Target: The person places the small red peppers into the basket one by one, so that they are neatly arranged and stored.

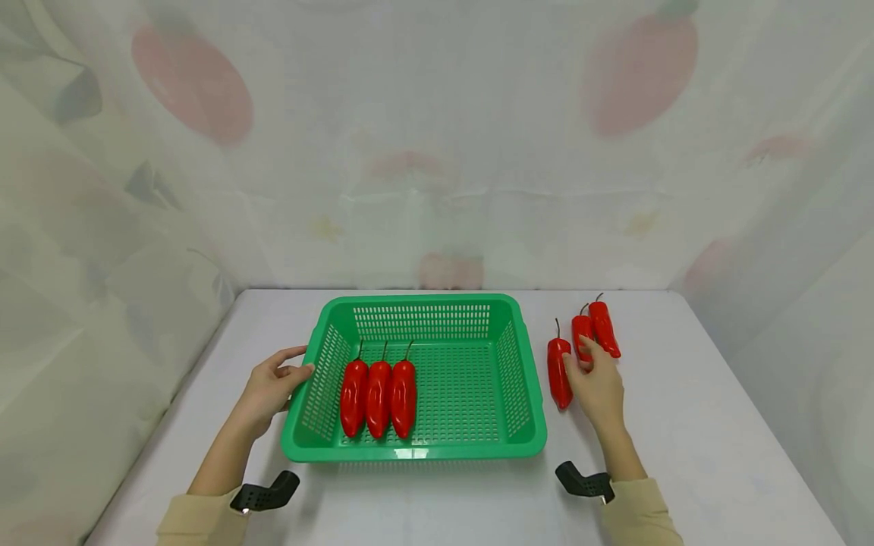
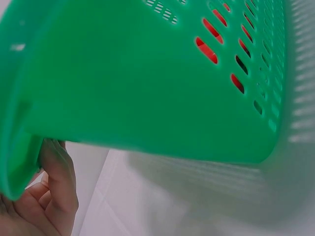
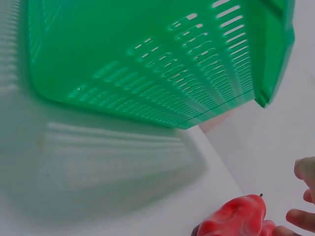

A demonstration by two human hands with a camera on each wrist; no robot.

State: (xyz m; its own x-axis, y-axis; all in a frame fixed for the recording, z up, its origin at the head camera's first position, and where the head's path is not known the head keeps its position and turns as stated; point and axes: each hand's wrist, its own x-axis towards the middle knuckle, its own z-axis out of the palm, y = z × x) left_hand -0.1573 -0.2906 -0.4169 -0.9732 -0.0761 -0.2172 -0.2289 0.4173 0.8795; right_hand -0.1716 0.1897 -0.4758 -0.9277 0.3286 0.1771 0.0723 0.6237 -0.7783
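Note:
A green plastic basket [image 1: 451, 453] with slotted walls stands on the white table. Three red chili peppers [image 1: 378, 398] lie side by side inside it, stems toward the far wall. My left hand [image 1: 269, 383] grips the basket's left rim, thumb on top; the left wrist view shows curled fingers [image 2: 58, 182] under the rim. To the right of the basket, my right hand [image 1: 597, 383] reaches over more peppers. Its thumb is beside the nearest pepper [image 1: 559, 375], and its fingertips overlap the middle one [image 1: 582, 327]. In the right wrist view its fingers [image 3: 301, 219] are spread, with a pepper [image 3: 236, 216] beside them.
Another red pepper [image 1: 604, 327] lies at the far right, close to the middle one. A pale fruit-print curtain [image 1: 423, 220] hangs behind the table and along both sides. The white tabletop [image 1: 696, 432] extends right of the peppers and in front of the basket.

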